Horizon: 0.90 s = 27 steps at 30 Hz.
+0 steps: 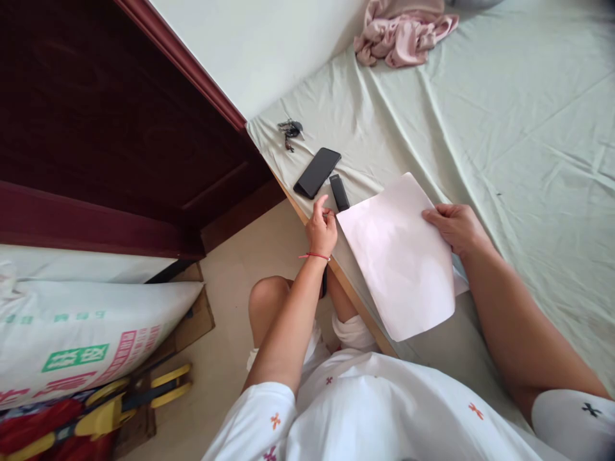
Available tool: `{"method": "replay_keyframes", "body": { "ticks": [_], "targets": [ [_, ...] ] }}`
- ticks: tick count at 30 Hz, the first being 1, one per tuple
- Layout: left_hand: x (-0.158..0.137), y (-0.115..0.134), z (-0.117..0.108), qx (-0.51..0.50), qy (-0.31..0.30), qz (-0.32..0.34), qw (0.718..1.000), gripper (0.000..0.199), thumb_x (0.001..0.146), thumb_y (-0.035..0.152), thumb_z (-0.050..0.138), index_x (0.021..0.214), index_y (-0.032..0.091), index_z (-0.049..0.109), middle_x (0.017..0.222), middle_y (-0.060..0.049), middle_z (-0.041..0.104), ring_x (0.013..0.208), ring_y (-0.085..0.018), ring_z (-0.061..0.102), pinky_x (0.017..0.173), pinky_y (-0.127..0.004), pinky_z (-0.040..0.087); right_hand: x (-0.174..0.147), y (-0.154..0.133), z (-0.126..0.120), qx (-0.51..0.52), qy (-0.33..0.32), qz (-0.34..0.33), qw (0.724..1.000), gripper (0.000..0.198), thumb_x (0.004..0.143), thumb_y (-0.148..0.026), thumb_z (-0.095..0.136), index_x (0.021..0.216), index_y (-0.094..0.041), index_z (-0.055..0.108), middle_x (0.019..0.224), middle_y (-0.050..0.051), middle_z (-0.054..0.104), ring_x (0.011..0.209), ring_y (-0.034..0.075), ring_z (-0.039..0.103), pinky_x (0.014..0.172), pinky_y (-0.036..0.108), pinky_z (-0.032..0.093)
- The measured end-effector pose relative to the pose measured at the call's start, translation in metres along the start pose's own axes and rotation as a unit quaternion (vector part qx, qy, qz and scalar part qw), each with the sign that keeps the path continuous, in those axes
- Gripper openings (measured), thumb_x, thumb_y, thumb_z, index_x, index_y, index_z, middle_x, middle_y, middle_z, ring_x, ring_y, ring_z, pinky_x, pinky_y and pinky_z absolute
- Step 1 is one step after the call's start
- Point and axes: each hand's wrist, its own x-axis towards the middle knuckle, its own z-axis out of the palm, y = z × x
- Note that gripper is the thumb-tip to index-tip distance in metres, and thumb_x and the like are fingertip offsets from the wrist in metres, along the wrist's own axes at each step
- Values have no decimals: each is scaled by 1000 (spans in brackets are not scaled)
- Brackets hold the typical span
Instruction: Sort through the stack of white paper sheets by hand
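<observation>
My right hand (456,227) grips a white sheet of paper (401,262) by its right edge, thumb on top. The sheet is slightly curved and tilted above the bed's near edge. Part of another light sheet (460,283) shows beneath it, by my right wrist. My left hand (321,229), with a red string at the wrist, is beside the sheet's left corner. Its index finger points up and its other fingers are curled; what they pinch, if anything, is too small to make out. Just beyond lies a small black oblong object (339,192), partly near the paper's edge.
A black phone (317,173) and a bunch of keys (291,130) lie on the pale green bed sheet (523,128). Pink cloth (403,32) is heaped at the back. Left stand a dark red wooden panel (120,115), a printed white sack (96,339) and a yellow-and-black item (110,413).
</observation>
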Motion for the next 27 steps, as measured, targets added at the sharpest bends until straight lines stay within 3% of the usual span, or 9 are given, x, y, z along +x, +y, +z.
{"method": "replay_keyframes", "body": {
  "ticks": [3,9,15,20,27],
  "targets": [
    [0,-1,1,-7,-9,15,1000,48,95,15,53,142,24,50,94,-4,74,86,-20,71,86,-34,52,-1,1,-1,-5,-18,6,1000,22,71,-41,82,70,-23,70,65,5,70,52,20,61,44,34,50],
    [2,-1,4,-1,-10,-7,1000,46,94,19,59,139,22,48,94,-4,74,72,-18,67,82,-34,52,5,11,-3,-5,-14,-6,1000,22,76,-43,80,73,-22,71,67,4,69,52,18,59,44,31,47],
    [1,-1,2,-8,-15,10,1000,48,97,16,51,145,22,48,95,-5,74,89,-21,70,90,-34,52,4,7,-2,22,-2,-1,1000,19,72,-38,81,74,-22,72,67,3,70,52,18,60,46,32,50],
    [1,-1,-1,-5,-9,69,998,41,103,22,42,138,25,63,101,-7,72,99,-20,67,98,-35,50,0,1,-1,26,16,15,999,16,71,-35,81,72,-21,73,67,5,70,52,19,61,45,32,48],
    [-1,-1,-3,-31,-22,67,997,39,105,44,49,127,25,75,105,-9,68,90,-19,60,87,-32,51,7,12,-4,24,15,-4,1000,19,71,-39,81,73,-23,71,65,4,69,50,19,59,41,32,45]
  ]
}}
